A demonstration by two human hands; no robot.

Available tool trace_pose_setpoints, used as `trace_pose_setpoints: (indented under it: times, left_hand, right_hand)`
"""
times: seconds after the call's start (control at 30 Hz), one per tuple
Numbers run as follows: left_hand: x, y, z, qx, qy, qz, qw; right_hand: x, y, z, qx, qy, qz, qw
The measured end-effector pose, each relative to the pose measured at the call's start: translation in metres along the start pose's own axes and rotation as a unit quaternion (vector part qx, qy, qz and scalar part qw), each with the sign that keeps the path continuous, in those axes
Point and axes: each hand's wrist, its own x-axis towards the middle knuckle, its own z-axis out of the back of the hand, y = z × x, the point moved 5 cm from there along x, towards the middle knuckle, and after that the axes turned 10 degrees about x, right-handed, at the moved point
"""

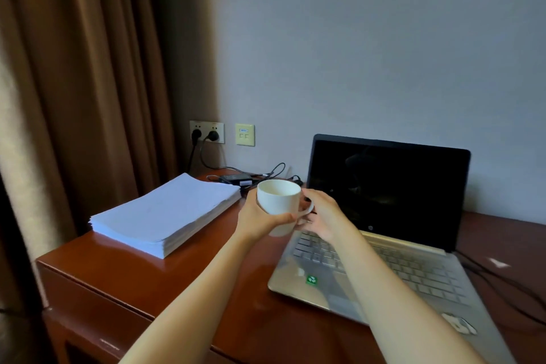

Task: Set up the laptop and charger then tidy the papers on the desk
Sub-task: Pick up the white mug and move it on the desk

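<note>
holding a white cup (277,196) in the air over the desk (206,275), both hands share the load in my feed. the left hand (257,216) wraps fingers and thumb round the cup's body from the left, and the right hand (322,216) has its fingers curled at the handle. the cup hangs between the papers (165,213), squared in a thick stack at the desk's left end, and the laptop (384,269), which stands open with a dark screen at the right. the charger (235,179) lies by the wall behind the stack, its cables running up to the wall socket (206,131); i cannot tell whether its lead reaches the laptop.

the risk, as i judge it, sits directly below: the cup is above the keyboard's left edge, so a slipped grip would drop it on the keys. i see no liquid in the part of the inside that shows, but any dregs would spill onto keys or paper. setting it down further back could snag the loose cables, and a swing left could knock the stack askew.
</note>
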Motion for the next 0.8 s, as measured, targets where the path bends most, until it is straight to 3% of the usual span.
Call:
trace_pose_setpoints:
  times: [0.13,0.53,0.8]
  left_hand:
    - [-0.017,-0.029,-0.027,-0.017,0.024,-0.007,1.0]
    - [-0.05,-0.112,-0.137,-0.072,0.149,-0.071,0.984]
    - [-0.05,-0.157,-0.218,-0.09,0.245,-0.069,0.963]
  right_hand:
    - [-0.026,0.011,0.03,-0.002,-0.028,-0.034,0.999]
    - [-0.084,0.067,0.15,0.034,-0.144,0.023,0.989]
    - [-0.103,0.101,0.23,0.017,-0.226,0.062,0.972]
